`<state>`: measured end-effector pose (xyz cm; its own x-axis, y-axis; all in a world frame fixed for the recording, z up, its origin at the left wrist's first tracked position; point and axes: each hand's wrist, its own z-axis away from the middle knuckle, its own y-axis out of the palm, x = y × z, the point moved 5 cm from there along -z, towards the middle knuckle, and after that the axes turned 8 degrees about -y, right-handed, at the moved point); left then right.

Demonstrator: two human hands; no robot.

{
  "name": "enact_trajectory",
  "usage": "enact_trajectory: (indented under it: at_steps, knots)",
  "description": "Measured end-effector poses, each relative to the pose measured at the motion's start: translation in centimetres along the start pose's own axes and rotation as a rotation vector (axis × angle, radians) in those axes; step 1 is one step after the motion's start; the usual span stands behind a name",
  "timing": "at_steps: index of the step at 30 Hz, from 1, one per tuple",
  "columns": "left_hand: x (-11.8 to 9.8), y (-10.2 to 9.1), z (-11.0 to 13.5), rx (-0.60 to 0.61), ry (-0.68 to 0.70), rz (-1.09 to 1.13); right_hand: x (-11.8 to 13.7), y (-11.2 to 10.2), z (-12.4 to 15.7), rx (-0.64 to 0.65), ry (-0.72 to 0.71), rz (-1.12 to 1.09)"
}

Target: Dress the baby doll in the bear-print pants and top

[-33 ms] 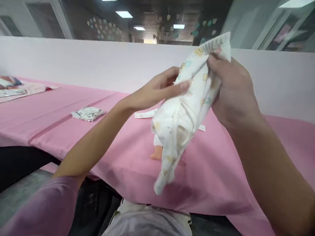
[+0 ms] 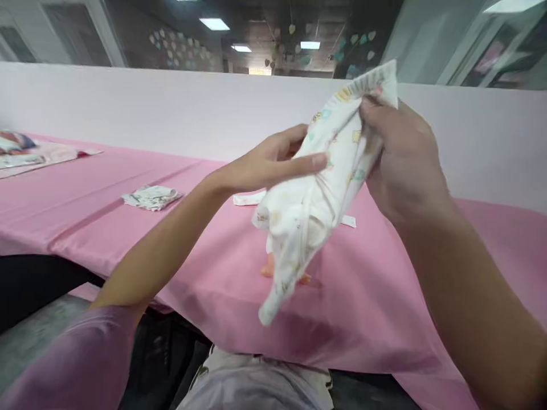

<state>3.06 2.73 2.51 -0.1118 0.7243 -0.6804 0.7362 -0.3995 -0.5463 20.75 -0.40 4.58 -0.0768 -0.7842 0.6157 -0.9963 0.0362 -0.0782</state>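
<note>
A pair of white baby pants (image 2: 316, 193) with pastel prints and a ribbed waistband hangs tilted in the air in front of me. My right hand (image 2: 401, 142) pinches it near the band at the upper end. Lower on its left side, my left hand (image 2: 286, 156) has the thumb in front and the fingers behind the cloth. The loose lower part droops down to the left. Behind it a doll lies on the pink surface, mostly hidden; a bare foot (image 2: 268, 269) and the toes of the other foot (image 2: 305, 279) show below the cloth.
White cloth ends (image 2: 248, 199) stick out on both sides behind the pants. A folded white printed cloth (image 2: 151, 197) lies to the left on the pink-covered table (image 2: 205, 250). Farther left is a mat (image 2: 47, 156) with cloths. A pale low wall (image 2: 149, 114) with windows above stands behind.
The lower end of the baby pants has swung slightly left and up, uncovering the toes of the doll's second foot. Both hands keep nearly the same place.
</note>
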Motion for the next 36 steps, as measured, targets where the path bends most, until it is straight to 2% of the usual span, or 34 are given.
enact_trajectory:
  at_steps: [3, 6, 8, 11, 13, 20, 24, 28, 30, 32, 34, 36]
  knots:
    - [2.0, -0.6, 0.5, 0.039, -0.057, -0.024, -1.0, -1.3, 0.7, 0.001, -0.007, 0.112]
    - [3.2, -1.8, 0.9, -0.015, -0.077, -0.032, -1.5, -2.7, 1.7, 0.012, -0.086, 0.245]
    - [3.3, -2.3, 0.9, -0.055, -0.082, -0.041, -1.4, -3.3, 2.3, 0.086, -0.175, 0.346]
    - [2.6, -2.5, 0.4, -0.099, -0.048, -0.067, -1.0, -3.5, 2.6, 0.24, -0.263, 0.533]
    - [1.7, -2.6, 0.0, -0.131, 0.002, -0.097, -0.6, -3.3, 2.3, 0.29, -0.277, 0.645]
    - [-0.7, -4.4, -0.6, -0.231, 0.13, -0.258, 2.1, -3.0, 0.6, 0.244, -0.367, 0.814]
    - [0.0, -5.4, -1.3, -0.245, 0.124, -0.326, 1.1, -4.4, -0.1, 0.243, -0.306, 0.886]
    - [2.9, -5.9, -1.9, -0.263, -0.047, -0.364, -2.8, -5.2, -1.4, 0.237, -0.164, 0.78]
    - [4.7, -6.5, -1.7, -0.304, -0.098, -0.316, -4.7, -4.1, -2.8, 0.246, -0.11, 0.621]
    - [6.4, -7.9, -1.2, -0.377, -0.096, -0.215, -5.8, -1.7, -4.8, 0.255, -0.086, 0.455]
    - [8.1, -10.5, -0.4, -0.5, -0.054, -0.112, -6.3, 1.5, -7.0, 0.281, -0.074, 0.35]
    - [9.9, -14.2, 1.0, -0.658, -0.009, -0.091, -6.8, 4.7, -8.7, 0.328, -0.108, 0.248]
